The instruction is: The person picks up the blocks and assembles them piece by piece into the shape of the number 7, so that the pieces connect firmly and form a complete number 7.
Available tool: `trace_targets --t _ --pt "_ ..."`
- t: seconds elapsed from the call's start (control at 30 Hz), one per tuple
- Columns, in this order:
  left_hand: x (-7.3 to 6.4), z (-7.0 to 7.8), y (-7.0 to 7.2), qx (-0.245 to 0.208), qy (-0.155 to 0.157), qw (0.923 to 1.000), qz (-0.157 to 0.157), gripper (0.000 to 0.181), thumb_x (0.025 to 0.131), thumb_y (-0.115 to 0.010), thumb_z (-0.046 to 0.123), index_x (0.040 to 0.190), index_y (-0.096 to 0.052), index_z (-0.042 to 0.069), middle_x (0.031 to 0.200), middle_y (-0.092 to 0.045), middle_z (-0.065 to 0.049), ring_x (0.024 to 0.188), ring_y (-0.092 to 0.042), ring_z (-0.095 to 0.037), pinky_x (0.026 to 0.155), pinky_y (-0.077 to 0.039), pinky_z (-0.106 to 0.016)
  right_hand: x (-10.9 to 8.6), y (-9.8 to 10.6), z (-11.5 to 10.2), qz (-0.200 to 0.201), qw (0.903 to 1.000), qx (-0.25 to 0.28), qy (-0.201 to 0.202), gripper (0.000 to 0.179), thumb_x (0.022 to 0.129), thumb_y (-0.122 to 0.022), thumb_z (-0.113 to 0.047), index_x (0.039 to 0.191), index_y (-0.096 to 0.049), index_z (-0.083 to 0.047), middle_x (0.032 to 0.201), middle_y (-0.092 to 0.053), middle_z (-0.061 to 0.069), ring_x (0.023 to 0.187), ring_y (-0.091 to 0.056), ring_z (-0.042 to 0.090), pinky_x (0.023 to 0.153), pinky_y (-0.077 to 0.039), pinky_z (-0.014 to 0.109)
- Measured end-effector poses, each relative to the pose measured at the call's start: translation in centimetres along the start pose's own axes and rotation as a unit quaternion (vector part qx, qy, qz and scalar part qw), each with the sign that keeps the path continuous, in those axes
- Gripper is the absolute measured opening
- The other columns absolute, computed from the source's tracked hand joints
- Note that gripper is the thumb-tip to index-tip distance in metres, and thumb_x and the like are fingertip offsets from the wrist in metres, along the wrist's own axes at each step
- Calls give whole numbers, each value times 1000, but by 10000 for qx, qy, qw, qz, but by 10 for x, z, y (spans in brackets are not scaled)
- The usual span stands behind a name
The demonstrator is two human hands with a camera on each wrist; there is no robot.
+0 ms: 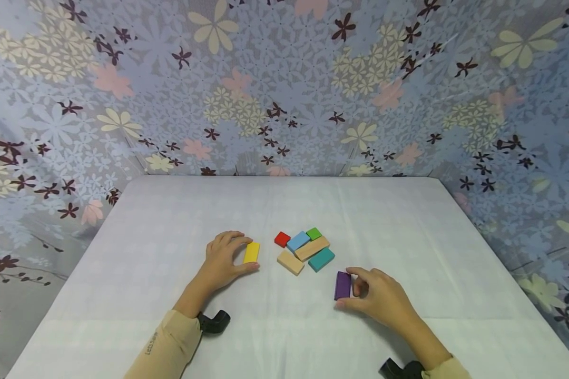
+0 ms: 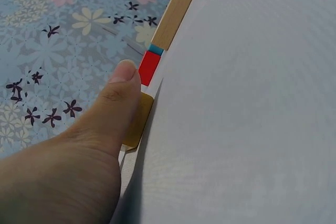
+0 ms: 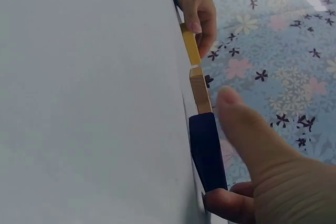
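Yellow block [image 1: 252, 252]: down on the counter [image 1: 180, 200], just left of the block cluster. Left hand [image 1: 222, 263] pinches it end to end, thumb at the near end, fingers at the far end.

Purple block [image 1: 343, 286]: also on the counter, right of and nearer than the cluster. Right hand [image 1: 384, 296] has thumb and fingers curled round its two ends. Right wrist view shows a sliver of gap at the thumb, so can't tell how firm that pinch is.

Step in hand, my read: both hands handling one outer block each at counter level, pick or place. Stills don't say which.

Next move calls for: if lifting, even thumb pressure on purple first. If letting go, straight spread so neither block twists. Either way, stay off the cluster.

Cluster, between the hands: red block [image 1: 282, 239], blue block [image 1: 298, 241], green block [image 1: 314, 233], long wooden block [image 1: 312, 248], short wooden block [image 1: 291, 262], teal block [image 1: 321, 259]. Packed close, some touching, all at angles.

Further out: black wrist mounts [image 1: 214, 322], beige sleeves [image 1: 170, 342], floral backdrop [image 1: 284, 89] behind.
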State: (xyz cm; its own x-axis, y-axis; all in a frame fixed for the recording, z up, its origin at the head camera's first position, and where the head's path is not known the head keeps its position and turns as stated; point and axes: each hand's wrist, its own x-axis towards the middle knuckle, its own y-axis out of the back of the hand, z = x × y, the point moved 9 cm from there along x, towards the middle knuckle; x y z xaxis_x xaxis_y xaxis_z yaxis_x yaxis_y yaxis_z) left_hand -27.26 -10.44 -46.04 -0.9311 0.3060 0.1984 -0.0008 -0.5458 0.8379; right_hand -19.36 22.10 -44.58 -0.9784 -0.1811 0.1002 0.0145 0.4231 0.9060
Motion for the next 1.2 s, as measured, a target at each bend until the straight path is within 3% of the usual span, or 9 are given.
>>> trace_targets --t 0.33,0.6,0.93,1.2 --pt "0 -2 -1 41 51 10000 -64 66 77 -79 56 130 -61 22 143 -51 -7 140 -36 -32 110 -26 -62 23 8 -7 -28 9999 -156 67 79 72 -78 -63 129 -64 -12 77 -56 -14 70 -46 7 61 -38 23" --pt "0 -3 -1 88 29 10000 -30 65 77 -79 56 130 -61 22 143 -51 -8 140 -36 -33 109 -26 -63 46 -4 -22 -208 9987 -409 219 81 75 -71 -71 134 -61 -16 109 -65 -3 106 -59 19 84 -53 43" --pt "1 -3 -3 109 40 9999 -24 66 77 -79 57 130 -60 23 143 -51 -8 140 -36 -32 110 -26 -62 57 -15 -24 -450 9969 -649 13 80 73 -76 -66 134 -61 -16 120 -62 5 105 -59 22 83 -54 44" --pt "0 -4 -3 110 95 9999 -47 66 77 -79 57 130 -60 23 143 -51 -8 140 -35 -33 110 -26 -62 63 -18 -23 -409 9977 -537 27 74 75 -76 -64 130 -60 -17 126 -64 6 115 -59 27 90 -53 50"
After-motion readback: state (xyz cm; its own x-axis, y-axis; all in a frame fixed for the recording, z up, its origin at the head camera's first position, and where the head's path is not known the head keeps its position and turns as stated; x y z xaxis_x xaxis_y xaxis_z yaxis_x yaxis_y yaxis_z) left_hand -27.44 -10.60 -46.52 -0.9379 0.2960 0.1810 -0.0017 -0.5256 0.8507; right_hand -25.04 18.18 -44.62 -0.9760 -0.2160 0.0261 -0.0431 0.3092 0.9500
